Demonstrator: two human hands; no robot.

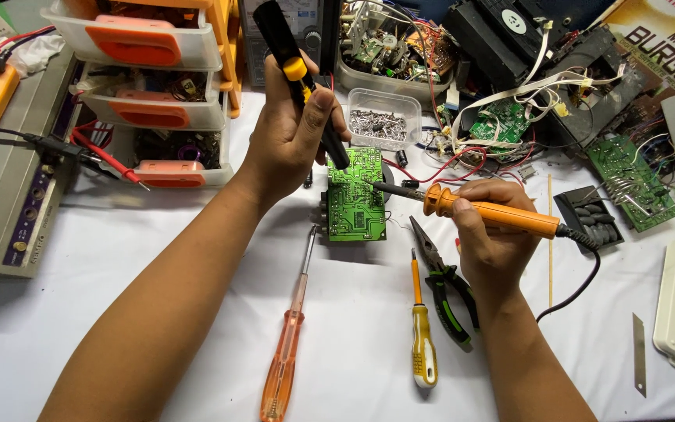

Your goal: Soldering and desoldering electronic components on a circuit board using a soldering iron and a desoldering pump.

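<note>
The small green rectangular circuit board (357,195) lies flat on the white table cover (197,312), solder side up, directly between the two hands and slightly ahead of them; its long axis runs away from the person. The right hand (487,234) is wrapped in a closed grip around the orange-handled soldering iron (494,215), which lies almost level, its long axis crossing from right to left, dark tip touching or just above the board's right edge. The left hand (294,133) is clenched around the black desoldering pump with a yellow collar (300,74), held steeply tilted, nozzle pointing down toward the board's upper left corner; whether the nozzle touches the board I cannot tell. Both tools converge on the upper half of the board, the iron's tip appearing nearer. Green-handled pliers (447,289), a yellow screwdriver (422,328) and an orange translucent screwdriver (287,352) lie untouched near the person.
</note>
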